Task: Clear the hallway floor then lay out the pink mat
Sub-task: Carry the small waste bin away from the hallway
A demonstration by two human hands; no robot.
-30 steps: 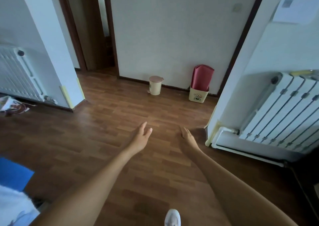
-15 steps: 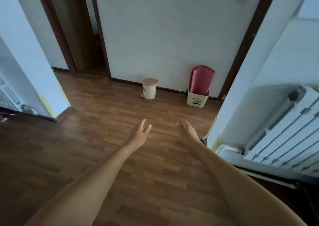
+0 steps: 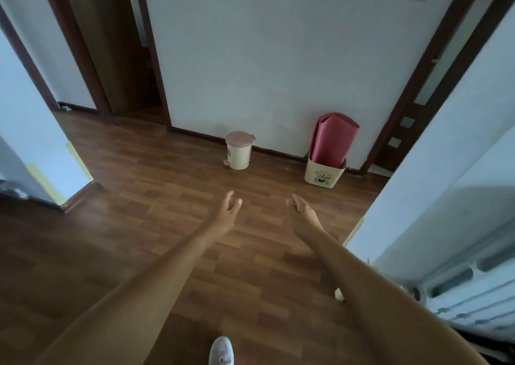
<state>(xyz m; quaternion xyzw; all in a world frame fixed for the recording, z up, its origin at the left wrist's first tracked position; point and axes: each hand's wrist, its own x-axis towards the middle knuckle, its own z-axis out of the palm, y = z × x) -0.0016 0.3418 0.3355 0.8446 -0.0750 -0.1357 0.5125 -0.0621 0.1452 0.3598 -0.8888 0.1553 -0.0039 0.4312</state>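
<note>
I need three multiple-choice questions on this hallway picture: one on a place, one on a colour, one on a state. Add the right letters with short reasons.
1. Where is the rolled pink mat?
A. Spread out flat.
B. Upright in the cream box.
C. Hung on a hook.

2. What colour is the lid of the small pedal bin?
A. Pink.
B. Blue.
C. Black.

3. How are the left hand and right hand?
A. Both hold the mat.
B. Both open, holding nothing.
C. One grips the bin.

Answers:
1 B, the roll stands in the box.
2 A, the lid is pale pink over a cream body.
3 B, both hands are relaxed and empty.
</note>
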